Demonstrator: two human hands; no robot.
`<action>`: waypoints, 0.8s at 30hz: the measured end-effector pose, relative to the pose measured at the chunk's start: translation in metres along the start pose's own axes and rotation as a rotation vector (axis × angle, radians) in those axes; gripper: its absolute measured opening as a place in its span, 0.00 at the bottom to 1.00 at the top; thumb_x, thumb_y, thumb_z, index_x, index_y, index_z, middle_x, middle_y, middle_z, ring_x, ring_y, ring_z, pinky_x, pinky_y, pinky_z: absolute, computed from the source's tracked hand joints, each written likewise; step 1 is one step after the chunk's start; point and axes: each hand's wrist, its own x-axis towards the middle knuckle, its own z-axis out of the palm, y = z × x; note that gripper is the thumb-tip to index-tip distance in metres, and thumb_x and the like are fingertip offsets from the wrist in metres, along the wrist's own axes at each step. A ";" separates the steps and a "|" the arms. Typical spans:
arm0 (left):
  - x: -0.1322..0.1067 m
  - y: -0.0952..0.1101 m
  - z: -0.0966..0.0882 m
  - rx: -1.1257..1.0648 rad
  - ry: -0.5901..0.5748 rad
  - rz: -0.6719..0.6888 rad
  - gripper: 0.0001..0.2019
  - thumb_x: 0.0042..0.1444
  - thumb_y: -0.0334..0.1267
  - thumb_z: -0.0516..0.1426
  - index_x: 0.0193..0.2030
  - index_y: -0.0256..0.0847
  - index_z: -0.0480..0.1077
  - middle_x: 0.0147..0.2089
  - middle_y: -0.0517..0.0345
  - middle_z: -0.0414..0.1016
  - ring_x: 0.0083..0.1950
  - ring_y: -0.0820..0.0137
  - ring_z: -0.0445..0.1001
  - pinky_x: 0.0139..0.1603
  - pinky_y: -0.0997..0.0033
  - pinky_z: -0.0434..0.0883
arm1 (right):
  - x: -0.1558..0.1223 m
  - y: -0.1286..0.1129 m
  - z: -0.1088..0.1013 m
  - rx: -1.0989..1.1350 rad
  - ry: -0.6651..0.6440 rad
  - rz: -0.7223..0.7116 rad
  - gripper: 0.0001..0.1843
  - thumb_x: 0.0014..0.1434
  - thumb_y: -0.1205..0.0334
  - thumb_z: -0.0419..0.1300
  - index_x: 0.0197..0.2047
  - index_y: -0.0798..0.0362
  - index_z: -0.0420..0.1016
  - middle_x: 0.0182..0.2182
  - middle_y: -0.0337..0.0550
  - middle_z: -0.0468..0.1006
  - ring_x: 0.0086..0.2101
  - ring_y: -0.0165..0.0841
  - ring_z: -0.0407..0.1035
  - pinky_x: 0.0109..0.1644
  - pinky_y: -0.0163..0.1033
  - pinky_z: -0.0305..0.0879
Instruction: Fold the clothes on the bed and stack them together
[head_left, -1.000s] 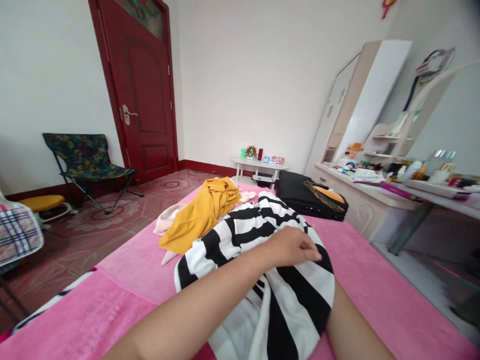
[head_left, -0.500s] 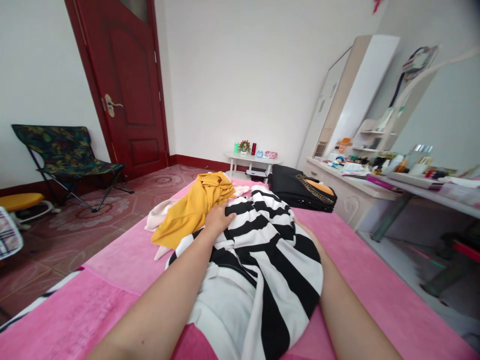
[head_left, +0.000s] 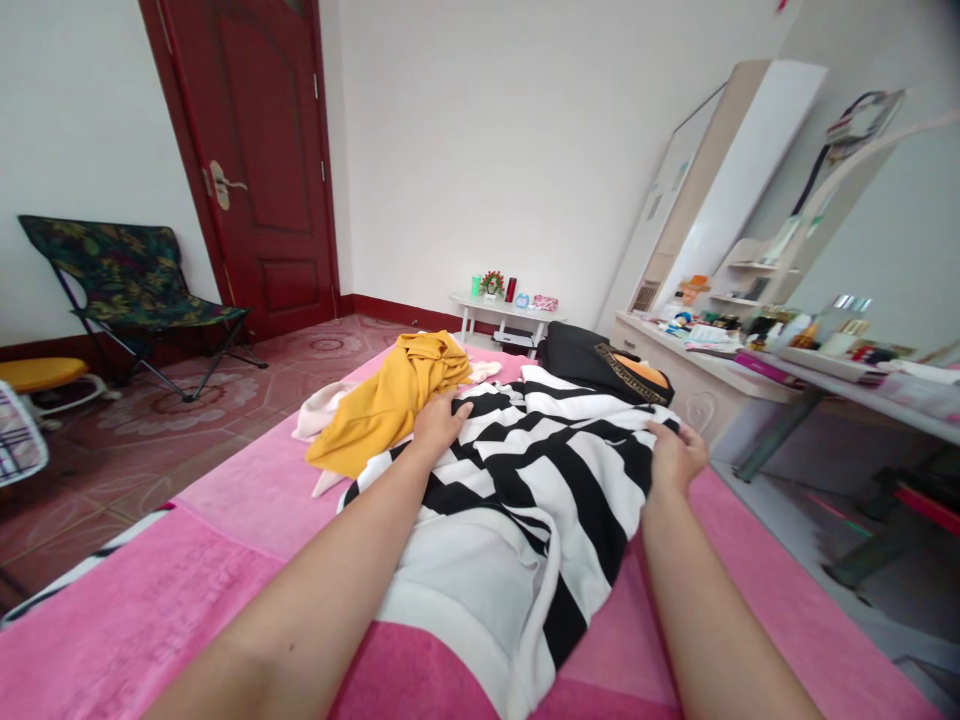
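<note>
A black-and-white striped garment (head_left: 525,480) lies spread on the pink bed cover (head_left: 225,560) in front of me. My left hand (head_left: 439,422) grips its far left edge, fingers curled into the cloth, right beside a yellow garment (head_left: 390,400). At the garment's far right edge, my right hand (head_left: 675,455) pinches the striped cloth. Both forearms stretch out along either side of the garment.
A pale pink cloth (head_left: 319,410) lies under the yellow garment. A black garment with a gold band (head_left: 600,365) sits at the bed's far end. A dressing table (head_left: 750,370) with several bottles stands at right, a small white table (head_left: 502,310) beyond, a folding chair (head_left: 127,290) and red door (head_left: 255,160) at left.
My left hand moved from the garment's right side to its far left edge. My right hand came out from under the cloth and took the right edge, spreading the garment wider.
</note>
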 end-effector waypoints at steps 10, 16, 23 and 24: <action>-0.009 0.030 -0.022 0.132 0.121 0.168 0.05 0.56 0.36 0.57 0.36 0.44 0.75 0.44 0.52 0.72 0.51 0.58 0.67 0.50 0.62 0.64 | -0.072 -0.063 0.063 0.022 -0.460 -0.107 0.19 0.48 0.58 0.59 0.45 0.51 0.71 0.36 0.44 0.77 0.33 0.37 0.73 0.37 0.42 0.71; -0.021 0.085 -0.044 -0.216 0.155 0.394 0.05 0.56 0.34 0.56 0.36 0.43 0.74 0.39 0.58 0.73 0.43 0.68 0.70 0.44 0.70 0.67 | -0.112 -0.055 0.096 0.062 -0.677 -0.167 0.49 0.39 0.60 0.67 0.64 0.48 0.53 0.58 0.52 0.64 0.28 0.29 0.71 0.32 0.39 0.71; -0.028 0.114 -0.058 -0.392 0.070 0.541 0.08 0.58 0.39 0.54 0.34 0.41 0.74 0.36 0.58 0.75 0.39 0.70 0.72 0.42 0.73 0.68 | -0.066 -0.064 0.065 0.224 -0.405 0.027 0.08 0.45 0.60 0.60 0.30 0.54 0.69 0.16 0.31 0.67 0.14 0.25 0.60 0.17 0.31 0.57; -0.024 0.108 -0.058 -0.375 0.083 0.492 0.10 0.59 0.40 0.53 0.36 0.41 0.74 0.37 0.58 0.76 0.40 0.70 0.72 0.42 0.72 0.68 | -0.052 -0.064 0.054 0.320 -0.260 0.077 0.08 0.45 0.60 0.60 0.30 0.54 0.68 0.17 0.31 0.67 0.14 0.25 0.60 0.17 0.31 0.57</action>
